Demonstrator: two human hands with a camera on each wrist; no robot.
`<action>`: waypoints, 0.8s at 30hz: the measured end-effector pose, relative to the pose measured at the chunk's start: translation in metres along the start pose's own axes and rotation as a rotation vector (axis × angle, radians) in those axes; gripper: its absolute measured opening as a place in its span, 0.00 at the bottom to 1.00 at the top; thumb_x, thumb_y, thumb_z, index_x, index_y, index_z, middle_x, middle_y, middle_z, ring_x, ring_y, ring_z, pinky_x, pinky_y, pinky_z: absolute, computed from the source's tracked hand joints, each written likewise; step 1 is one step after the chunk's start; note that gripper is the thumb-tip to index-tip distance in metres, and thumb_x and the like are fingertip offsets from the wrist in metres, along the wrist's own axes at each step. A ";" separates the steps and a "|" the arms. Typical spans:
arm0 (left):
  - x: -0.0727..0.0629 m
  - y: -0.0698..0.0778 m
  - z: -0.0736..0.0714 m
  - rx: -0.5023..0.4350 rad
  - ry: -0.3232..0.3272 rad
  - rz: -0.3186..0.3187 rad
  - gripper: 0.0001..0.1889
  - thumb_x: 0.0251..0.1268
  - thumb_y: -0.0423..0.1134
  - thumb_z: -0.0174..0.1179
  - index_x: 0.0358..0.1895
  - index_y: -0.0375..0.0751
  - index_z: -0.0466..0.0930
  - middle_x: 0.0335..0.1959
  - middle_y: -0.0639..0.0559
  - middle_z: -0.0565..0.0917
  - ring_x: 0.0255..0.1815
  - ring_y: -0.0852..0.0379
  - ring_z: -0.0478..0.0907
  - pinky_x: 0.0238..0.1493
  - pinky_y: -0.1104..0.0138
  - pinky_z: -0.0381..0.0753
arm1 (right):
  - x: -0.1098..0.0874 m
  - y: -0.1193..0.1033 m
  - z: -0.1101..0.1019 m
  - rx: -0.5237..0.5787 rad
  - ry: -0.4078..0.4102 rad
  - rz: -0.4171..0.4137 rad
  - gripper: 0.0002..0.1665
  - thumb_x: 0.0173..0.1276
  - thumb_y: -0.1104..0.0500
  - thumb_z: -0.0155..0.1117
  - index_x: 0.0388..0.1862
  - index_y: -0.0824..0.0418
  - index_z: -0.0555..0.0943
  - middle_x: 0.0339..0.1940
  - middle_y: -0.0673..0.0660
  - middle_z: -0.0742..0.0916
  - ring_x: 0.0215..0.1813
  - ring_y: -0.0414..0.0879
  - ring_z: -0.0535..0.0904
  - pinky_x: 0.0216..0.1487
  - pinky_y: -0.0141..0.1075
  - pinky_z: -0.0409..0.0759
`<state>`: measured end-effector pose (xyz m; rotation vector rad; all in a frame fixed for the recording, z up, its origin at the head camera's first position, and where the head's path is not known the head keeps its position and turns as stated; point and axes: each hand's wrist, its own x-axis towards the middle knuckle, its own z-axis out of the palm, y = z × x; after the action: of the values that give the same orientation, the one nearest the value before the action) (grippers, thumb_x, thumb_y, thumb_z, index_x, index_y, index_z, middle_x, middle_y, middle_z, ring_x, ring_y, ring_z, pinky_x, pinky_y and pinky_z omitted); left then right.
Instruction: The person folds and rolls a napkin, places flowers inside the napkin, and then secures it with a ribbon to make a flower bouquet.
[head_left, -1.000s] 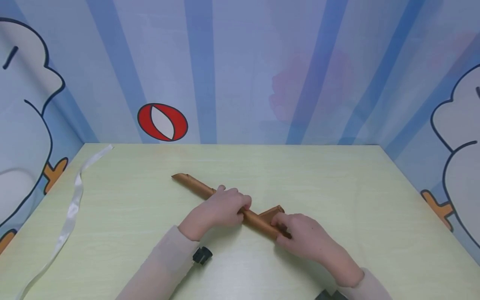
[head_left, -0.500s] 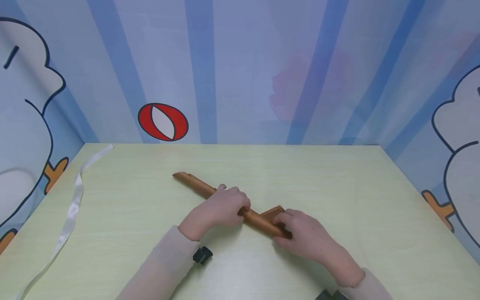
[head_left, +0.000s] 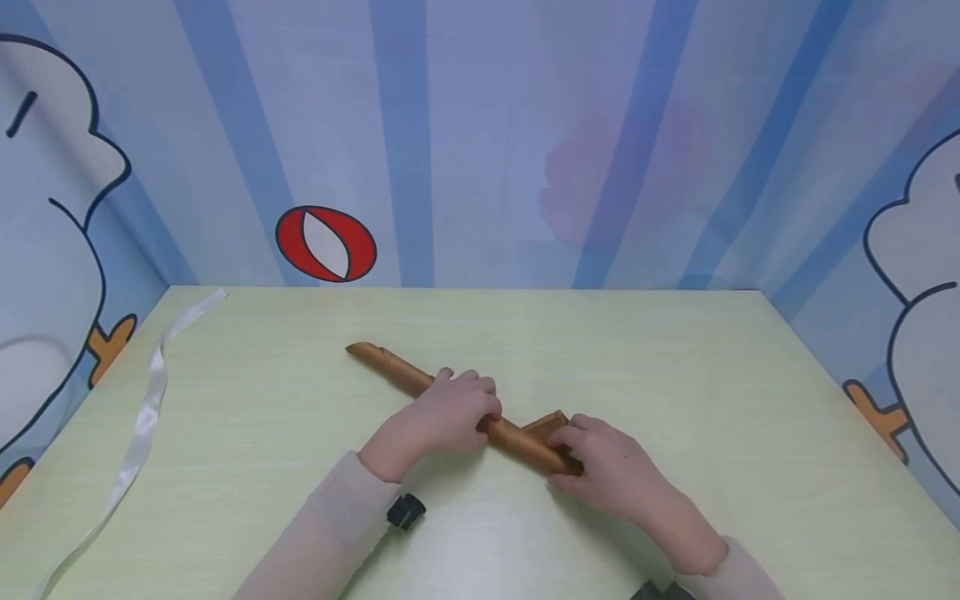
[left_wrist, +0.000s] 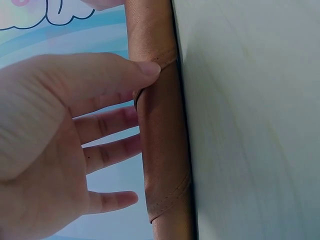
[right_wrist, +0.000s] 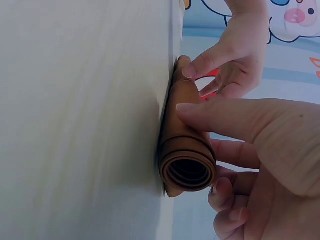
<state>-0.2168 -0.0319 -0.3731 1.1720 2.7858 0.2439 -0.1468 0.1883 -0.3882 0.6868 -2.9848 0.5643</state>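
A long brown cloth roll, with a slight sheen, lies slantwise on the table, its far tip pointing left. Stitched hems spiral round it in the left wrist view. My left hand holds its middle, thumb on the near side and fingertips partly hidden behind it. Near the right end, my right hand grips the roll between thumb and fingers. A flat flap of the cloth sticks out beside these fingers. The roll's open end shows several wound layers in the right wrist view.
A white ribbon runs along the left side of the pale table. Behind stands a blue striped wall with a printed red and white ball. Dark wrist devices sit at both sleeves.
The roll's far tip has shifted very slightly away and to the right. My right fingers have moved a little along the near end; my left hand keeps its hold almost in place.
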 end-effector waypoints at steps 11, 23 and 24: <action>0.000 0.001 0.001 0.008 0.005 0.000 0.10 0.55 0.33 0.65 0.42 0.46 0.86 0.37 0.56 0.79 0.45 0.52 0.72 0.56 0.45 0.65 | 0.002 -0.002 0.001 0.016 -0.003 0.039 0.18 0.50 0.61 0.75 0.41 0.63 0.84 0.30 0.48 0.82 0.28 0.36 0.70 0.29 0.29 0.70; 0.000 0.002 0.001 -0.005 -0.013 -0.001 0.08 0.57 0.35 0.65 0.40 0.46 0.85 0.37 0.55 0.80 0.45 0.52 0.73 0.56 0.44 0.65 | 0.003 0.000 0.002 0.089 -0.040 0.058 0.17 0.53 0.62 0.72 0.43 0.59 0.83 0.29 0.45 0.82 0.27 0.36 0.70 0.29 0.31 0.70; -0.001 0.002 0.000 -0.008 -0.017 -0.002 0.08 0.57 0.35 0.65 0.40 0.46 0.85 0.36 0.55 0.80 0.44 0.52 0.73 0.56 0.44 0.65 | 0.003 0.000 0.002 0.096 -0.041 0.054 0.16 0.53 0.62 0.71 0.43 0.58 0.83 0.29 0.44 0.82 0.27 0.36 0.70 0.29 0.31 0.69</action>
<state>-0.2149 -0.0309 -0.3729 1.1640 2.7691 0.2434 -0.1497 0.1866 -0.3899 0.6326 -3.0399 0.7092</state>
